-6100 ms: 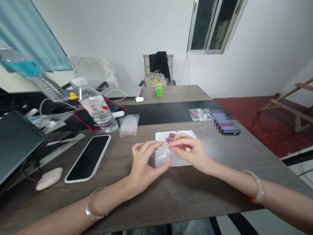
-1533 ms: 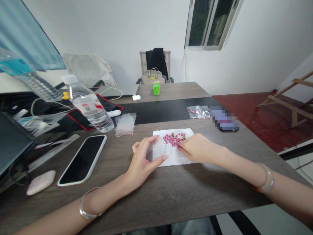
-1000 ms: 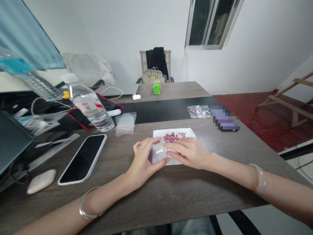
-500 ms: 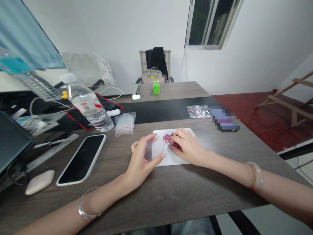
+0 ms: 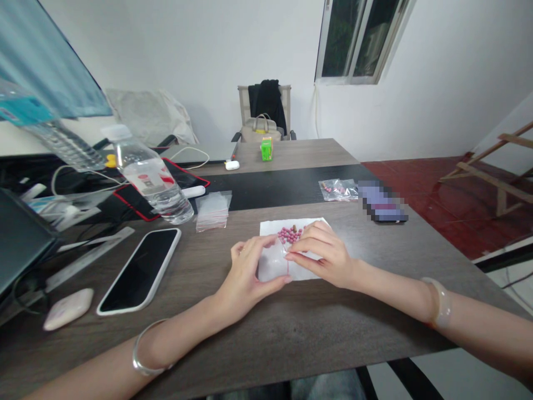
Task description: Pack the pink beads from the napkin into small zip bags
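Note:
A thin pink string (image 5: pixel 287 265) is spread across the thumb and forefinger of my left hand (image 5: pixel 245 272), which holds it in a wide curve above the white paper (image 5: pixel 272 268). My right hand (image 5: pixel 327 253) pinches at the string's middle, thumb and fingertips together. Whether a bead is also between those fingertips, I cannot tell. Just beyond the fingers, a cluster of small pink beads (image 5: pixel 288 234) lies on the paper, with a brownish piece (image 5: pixel 295 228) at its back. Part of the paper is hidden under my right hand.
To the left are a white-edged phone (image 5: pixel 139 272), a leaning water bottle (image 5: pixel 147 176), a stack of clear bags (image 5: pixel 213 211) and a pale mouse-shaped object (image 5: pixel 69 309). Farther right lie a bag with pink beads (image 5: pixel 338 189) and a blurred-out item (image 5: pixel 381 203).
My right hand has drawn back from the beads to the string, uncovering more of the cluster. My left hand has shifted slightly right with the string.

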`<move>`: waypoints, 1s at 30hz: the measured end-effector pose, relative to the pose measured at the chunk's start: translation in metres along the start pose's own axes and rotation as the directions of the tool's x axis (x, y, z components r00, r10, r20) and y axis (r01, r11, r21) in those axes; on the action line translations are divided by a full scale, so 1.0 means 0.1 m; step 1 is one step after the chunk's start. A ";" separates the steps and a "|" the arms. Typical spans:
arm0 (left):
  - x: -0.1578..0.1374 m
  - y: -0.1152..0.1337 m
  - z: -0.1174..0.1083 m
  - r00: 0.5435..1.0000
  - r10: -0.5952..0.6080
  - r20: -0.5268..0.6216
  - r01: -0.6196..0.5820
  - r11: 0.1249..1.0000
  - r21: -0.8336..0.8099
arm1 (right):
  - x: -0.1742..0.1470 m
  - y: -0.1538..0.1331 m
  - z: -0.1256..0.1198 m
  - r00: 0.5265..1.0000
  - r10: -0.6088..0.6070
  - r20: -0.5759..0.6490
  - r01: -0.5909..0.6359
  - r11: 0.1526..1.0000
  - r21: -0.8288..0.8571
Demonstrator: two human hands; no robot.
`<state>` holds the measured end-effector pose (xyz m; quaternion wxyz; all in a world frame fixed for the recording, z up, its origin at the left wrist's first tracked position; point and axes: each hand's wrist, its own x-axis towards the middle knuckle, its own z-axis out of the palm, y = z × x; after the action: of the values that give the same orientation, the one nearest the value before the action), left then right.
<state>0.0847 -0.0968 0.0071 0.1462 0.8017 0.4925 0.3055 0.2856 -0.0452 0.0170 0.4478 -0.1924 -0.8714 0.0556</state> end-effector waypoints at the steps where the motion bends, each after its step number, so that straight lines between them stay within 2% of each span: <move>1: -0.01 -0.01 0.01 1.000 0.020 0.019 -0.020 1.000 0.000 | 0.00 -0.01 0.01 0.999 -0.030 0.012 0.029 0.999 0.029; 4: -0.02 -0.03 0.02 0.997 0.066 0.051 -0.065 0.998 -0.014 | 0.00 -0.02 0.02 0.994 -0.111 0.002 0.110 0.990 0.087; 6: -0.02 -0.03 0.02 0.997 0.058 0.043 -0.057 0.998 -0.031 | 0.01 -0.01 0.02 0.995 -0.095 -0.017 0.096 0.992 0.082; 8: -0.01 -0.02 0.00 1.000 0.017 0.017 -0.017 0.999 -0.051 | 0.01 0.01 0.01 0.999 -0.011 -0.038 0.013 0.999 0.050; 11: 0.00 -0.01 -0.03 0.996 -0.075 -0.053 0.070 0.994 -0.088 | 0.02 0.07 0.02 0.984 0.176 -0.041 -0.178 0.983 -0.038; 13: 0.00 0.00 -0.04 0.984 -0.145 -0.103 0.132 0.984 -0.119 | 0.01 0.14 0.04 0.968 0.251 0.018 -0.248 0.964 -0.098; 17: 0.00 0.02 -0.05 0.962 -0.226 -0.152 0.199 0.965 -0.171 | -0.04 0.24 0.10 0.947 0.260 0.187 -0.241 0.964 -0.116; 20: 0.00 0.02 -0.04 0.963 -0.222 -0.150 0.194 0.964 -0.181 | -0.06 0.27 0.14 0.930 0.275 0.242 -0.259 0.961 -0.097; 25: -0.03 0.01 -0.02 0.967 -0.208 -0.146 0.180 0.967 -0.181 | -0.07 0.30 0.15 0.911 0.331 0.244 -0.319 0.944 -0.088; 30: -0.03 0.03 -0.04 0.978 -0.131 -0.161 0.113 0.987 -0.114 | -0.08 0.32 0.16 0.913 0.340 0.224 -0.330 0.940 -0.082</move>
<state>0.0836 -0.1015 0.0102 0.1641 0.7327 0.5347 0.3876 0.2862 -0.0173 -0.0075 0.3212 -0.3404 -0.8733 0.1355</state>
